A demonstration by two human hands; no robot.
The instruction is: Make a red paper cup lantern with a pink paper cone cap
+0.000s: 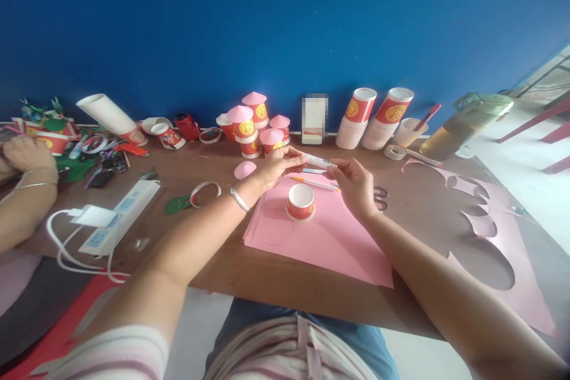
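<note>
left hand (281, 166): pinching white tube (317, 160) | right hand (357, 185): pinching its other end | cup (300, 206): on paper (347, 249) | risk: slack pinch might drop tube, knocking cup

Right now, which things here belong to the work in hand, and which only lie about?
Probably in the work:
slim white object in left hand and right hand
red paper cup on pink sheets

Probably just lying about:
power strip
white charger
jug
</note>
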